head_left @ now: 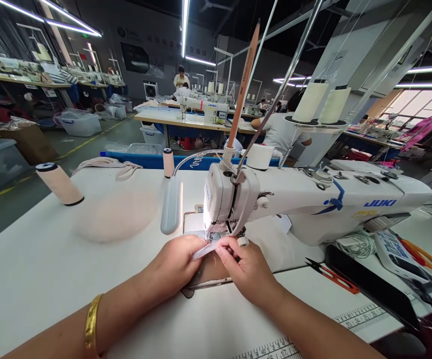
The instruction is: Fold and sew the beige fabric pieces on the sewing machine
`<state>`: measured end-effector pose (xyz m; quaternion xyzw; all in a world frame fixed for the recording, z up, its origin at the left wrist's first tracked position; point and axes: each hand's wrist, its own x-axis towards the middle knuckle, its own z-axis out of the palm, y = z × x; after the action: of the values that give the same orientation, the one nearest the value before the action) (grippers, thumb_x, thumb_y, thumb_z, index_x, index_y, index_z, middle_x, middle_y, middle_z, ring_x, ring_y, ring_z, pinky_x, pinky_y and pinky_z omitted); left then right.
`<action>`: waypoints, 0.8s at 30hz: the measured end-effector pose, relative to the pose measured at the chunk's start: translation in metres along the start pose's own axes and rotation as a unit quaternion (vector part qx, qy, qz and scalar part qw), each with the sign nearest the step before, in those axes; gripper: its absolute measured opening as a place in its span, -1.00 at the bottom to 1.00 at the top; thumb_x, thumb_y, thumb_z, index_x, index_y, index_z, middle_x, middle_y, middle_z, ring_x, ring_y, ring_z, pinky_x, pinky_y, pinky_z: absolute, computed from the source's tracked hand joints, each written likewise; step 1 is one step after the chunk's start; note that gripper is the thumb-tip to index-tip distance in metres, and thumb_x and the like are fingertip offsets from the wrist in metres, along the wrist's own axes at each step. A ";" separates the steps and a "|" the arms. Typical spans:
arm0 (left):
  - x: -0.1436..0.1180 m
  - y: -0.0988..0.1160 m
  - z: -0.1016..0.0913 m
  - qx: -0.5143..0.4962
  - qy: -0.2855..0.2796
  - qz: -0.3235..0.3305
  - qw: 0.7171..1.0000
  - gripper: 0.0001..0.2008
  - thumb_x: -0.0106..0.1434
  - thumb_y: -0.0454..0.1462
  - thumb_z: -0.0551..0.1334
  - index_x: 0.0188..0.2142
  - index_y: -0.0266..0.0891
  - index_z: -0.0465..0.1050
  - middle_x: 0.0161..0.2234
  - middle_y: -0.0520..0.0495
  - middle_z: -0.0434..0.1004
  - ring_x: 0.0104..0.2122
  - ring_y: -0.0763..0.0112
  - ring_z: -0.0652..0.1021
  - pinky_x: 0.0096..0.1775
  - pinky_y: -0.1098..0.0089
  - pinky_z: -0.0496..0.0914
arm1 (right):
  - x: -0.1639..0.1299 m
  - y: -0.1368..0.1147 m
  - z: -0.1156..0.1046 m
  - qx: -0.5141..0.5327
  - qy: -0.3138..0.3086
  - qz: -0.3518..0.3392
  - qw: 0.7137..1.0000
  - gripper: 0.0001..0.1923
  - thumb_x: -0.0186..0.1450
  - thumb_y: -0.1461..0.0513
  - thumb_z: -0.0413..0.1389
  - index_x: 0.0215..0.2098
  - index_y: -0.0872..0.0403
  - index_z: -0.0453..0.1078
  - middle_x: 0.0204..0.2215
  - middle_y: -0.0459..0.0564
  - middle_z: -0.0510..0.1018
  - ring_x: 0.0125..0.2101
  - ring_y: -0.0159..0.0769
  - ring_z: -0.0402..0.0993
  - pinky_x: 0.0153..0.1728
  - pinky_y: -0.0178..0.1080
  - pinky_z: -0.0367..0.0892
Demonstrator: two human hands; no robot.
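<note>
A white Juki sewing machine stands on the white table. Just in front of its needle and presser foot, both hands pinch a small white strip of fabric. My left hand holds the strip's left end with closed fingers, a gold bangle on its wrist. My right hand grips the right end between thumb and fingers. The two hands almost touch above the needle plate.
A cream thread cone and a pale round fabric pile lie at left. Red-handled snips, a control box and orange scissors sit at right. A lamp hangs left of the needle. Other people work at tables behind.
</note>
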<state>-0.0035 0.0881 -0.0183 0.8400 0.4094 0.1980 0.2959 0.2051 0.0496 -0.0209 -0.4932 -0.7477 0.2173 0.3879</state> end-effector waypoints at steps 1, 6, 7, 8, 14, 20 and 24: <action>0.001 -0.001 -0.001 0.002 -0.003 -0.001 1.000 -0.74 0.36 -0.33 0.07 -0.31 -0.16 0.55 -0.35 0.00 0.55 -0.35 0.33 0.53 -0.31 0.41 0.37 | 0.000 -0.001 0.000 0.002 -0.001 0.004 1.000 -0.77 0.50 0.21 0.00 -0.31 -0.01 0.40 -0.40 -0.13 0.54 -0.33 -0.28 0.46 -0.28 -0.27 0.28; 0.001 -0.004 -0.003 0.052 0.009 0.055 0.997 -0.69 0.30 -0.43 0.07 -0.31 -0.16 0.59 -0.38 0.01 0.52 -0.38 0.37 0.51 -0.34 0.43 0.32 | -0.002 0.004 0.001 -0.023 -0.022 -0.027 0.999 -0.80 0.50 0.24 -0.01 -0.28 0.01 0.37 -0.45 -0.15 0.47 -0.39 -0.30 0.39 -0.29 -0.25 0.24; 0.000 -0.004 -0.002 0.075 0.018 0.079 0.994 -0.67 0.29 -0.44 0.07 -0.27 -0.14 0.61 -0.37 0.00 0.51 -0.37 0.36 0.50 -0.35 0.43 0.30 | -0.003 0.005 0.001 -0.039 -0.033 -0.046 0.998 -0.81 0.50 0.26 -0.02 -0.27 0.01 0.36 -0.46 -0.15 0.46 -0.40 -0.30 0.37 -0.28 -0.24 0.23; -0.002 -0.004 -0.001 0.103 0.031 0.106 0.988 -0.66 0.30 -0.44 0.07 -0.25 -0.13 0.62 -0.37 -0.02 0.50 -0.37 0.34 0.48 -0.36 0.41 0.27 | -0.005 0.007 0.000 -0.059 -0.048 -0.070 0.995 -0.81 0.50 0.28 -0.04 -0.27 0.02 0.35 -0.45 -0.14 0.46 -0.41 -0.30 0.36 -0.27 -0.23 0.22; -0.020 -0.001 0.008 0.185 0.093 0.236 0.950 -0.69 0.28 -0.50 0.08 -0.30 -0.16 0.56 -0.28 -0.08 0.53 -0.33 0.26 0.45 -0.29 0.27 0.23 | -0.014 0.007 -0.009 -0.188 -0.158 -0.167 0.955 -0.81 0.36 0.44 0.01 -0.34 0.05 0.26 -0.37 -0.09 0.48 -0.32 -0.24 0.36 -0.27 -0.19 0.15; -0.024 -0.001 0.007 0.152 0.072 0.257 0.952 -0.70 0.25 -0.56 0.07 -0.25 -0.18 0.46 -0.20 0.01 0.66 -0.28 0.31 0.58 -0.19 0.23 0.28 | -0.014 0.006 -0.014 -0.216 -0.175 -0.162 0.947 -0.76 0.23 0.51 0.03 -0.34 0.04 0.27 -0.37 -0.09 0.49 -0.29 -0.22 0.38 -0.30 -0.19 0.14; -0.021 -0.005 0.007 0.160 0.082 0.257 0.950 -0.70 0.22 -0.55 0.10 -0.23 -0.19 0.47 -0.17 -0.01 0.68 -0.27 0.27 0.61 -0.19 0.21 0.30 | -0.011 0.011 -0.012 -0.223 -0.154 -0.172 0.947 -0.74 0.22 0.51 0.01 -0.30 0.03 0.32 -0.34 -0.07 0.52 -0.32 -0.22 0.36 -0.33 -0.18 0.13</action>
<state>-0.0149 0.0718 -0.0286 0.9340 0.2288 0.2671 0.0623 0.2229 0.0431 -0.0257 -0.3918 -0.9011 0.0480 0.1794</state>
